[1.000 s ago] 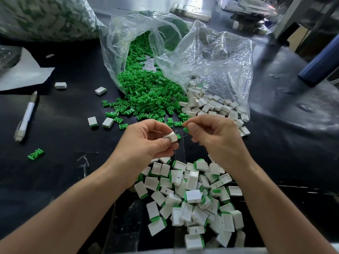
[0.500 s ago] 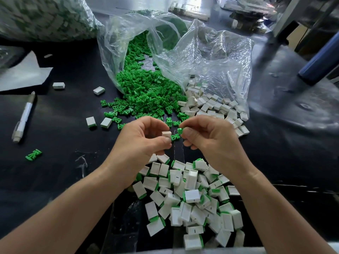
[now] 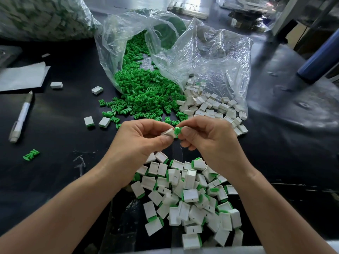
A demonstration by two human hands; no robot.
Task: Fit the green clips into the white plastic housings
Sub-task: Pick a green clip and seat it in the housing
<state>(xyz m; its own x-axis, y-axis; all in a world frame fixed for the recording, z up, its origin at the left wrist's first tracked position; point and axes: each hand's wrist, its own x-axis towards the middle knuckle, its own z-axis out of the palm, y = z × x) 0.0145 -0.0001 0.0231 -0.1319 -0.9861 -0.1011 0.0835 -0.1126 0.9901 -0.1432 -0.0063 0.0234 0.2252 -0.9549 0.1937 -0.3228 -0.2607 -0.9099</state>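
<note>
Currently: left hand pinching white housing, right hand pinching green clip against its mouth, above the finished pile; risk, a skewed clip jamming or springing away if pushed off-line; change, the earlier gap between parts now closed.

Bright light comes from the far side: you get white glare on the clear bag and a grey sheen across the black table on the right. The white housings right in front of you are crisp, with soft shadows beneath. Out at the edges, lines bend and smear; the sack top left and the blue pole are blurred.
</note>
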